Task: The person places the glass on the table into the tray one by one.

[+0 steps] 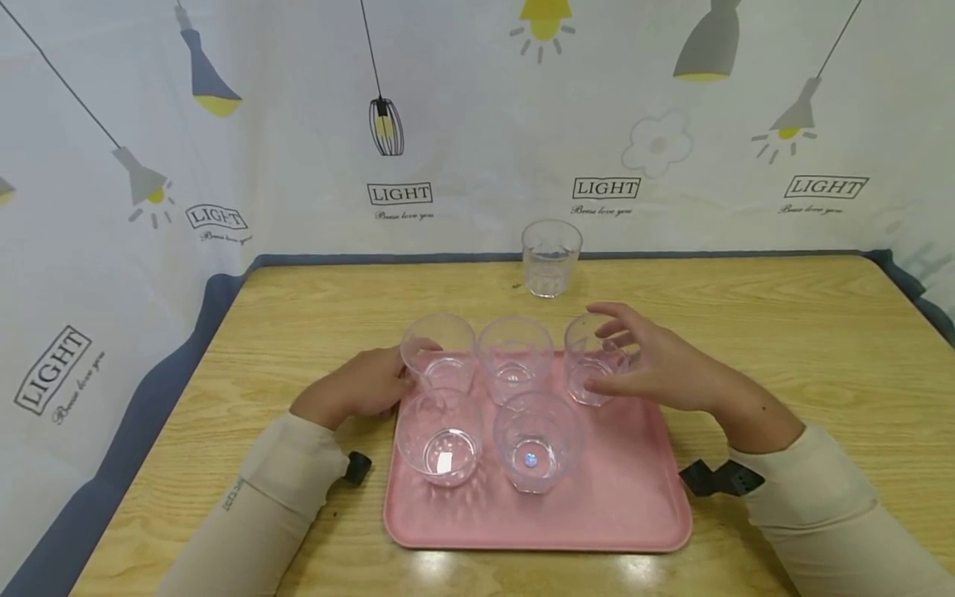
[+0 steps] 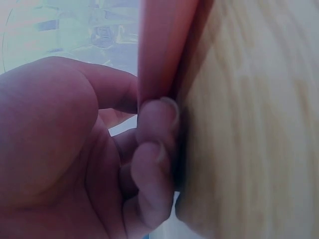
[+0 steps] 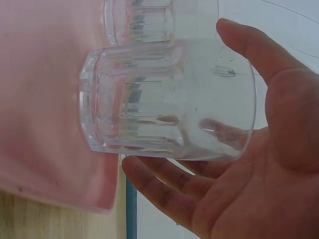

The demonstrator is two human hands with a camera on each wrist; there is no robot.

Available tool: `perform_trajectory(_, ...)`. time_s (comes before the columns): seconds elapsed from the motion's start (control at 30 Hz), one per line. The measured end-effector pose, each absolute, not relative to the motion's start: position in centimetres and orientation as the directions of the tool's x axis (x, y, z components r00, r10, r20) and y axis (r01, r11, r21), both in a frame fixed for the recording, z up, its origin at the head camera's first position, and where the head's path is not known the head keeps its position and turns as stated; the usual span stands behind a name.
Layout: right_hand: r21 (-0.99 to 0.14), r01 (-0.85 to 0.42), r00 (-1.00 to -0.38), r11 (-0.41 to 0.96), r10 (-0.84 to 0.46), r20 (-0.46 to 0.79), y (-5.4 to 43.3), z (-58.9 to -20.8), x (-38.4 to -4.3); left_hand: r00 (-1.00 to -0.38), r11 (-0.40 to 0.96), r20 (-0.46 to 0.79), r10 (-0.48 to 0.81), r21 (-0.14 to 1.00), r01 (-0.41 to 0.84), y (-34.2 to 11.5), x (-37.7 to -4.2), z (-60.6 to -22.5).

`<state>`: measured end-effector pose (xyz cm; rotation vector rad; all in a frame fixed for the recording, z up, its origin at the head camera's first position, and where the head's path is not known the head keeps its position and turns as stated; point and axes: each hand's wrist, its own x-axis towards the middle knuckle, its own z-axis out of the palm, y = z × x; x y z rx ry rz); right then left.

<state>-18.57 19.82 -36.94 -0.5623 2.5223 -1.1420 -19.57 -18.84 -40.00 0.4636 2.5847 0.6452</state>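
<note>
Several clear plastic cups stand upright on a pink tray [image 1: 612, 506] in the head view. My left hand [image 1: 366, 381] grips the tray's left edge near its far corner. In the left wrist view its curled fingers [image 2: 154, 164] press on the rim from the side, with the thumb over the edge. Around the far right cup [image 1: 585, 365] is my right hand [image 1: 656, 361], thumb on the near side and fingers behind. The right wrist view shows this cup [image 3: 149, 99] between thumb and loosely spread fingers [image 3: 164, 186]; firm contact cannot be made out.
Another clear cup [image 1: 550, 261] stands on the wooden table [image 1: 336, 307] behind the tray, near the back edge. On the tray are a far left cup [image 1: 438, 352], a far middle cup [image 1: 515, 361] and two nearer cups. A lamp-print cloth [image 1: 477, 124] hangs behind the table.
</note>
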Motion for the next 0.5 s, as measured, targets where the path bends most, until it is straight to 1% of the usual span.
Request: perform_trajectory(0.5, -0.765, -0.214, -0.875, 0.607, -0.467, -0.126, 19.76, -36.99, -18.59, -0.853, 0.831, -0.328, 0.407, 0.520, 0.196, -18.87, -19.66, -40.07)
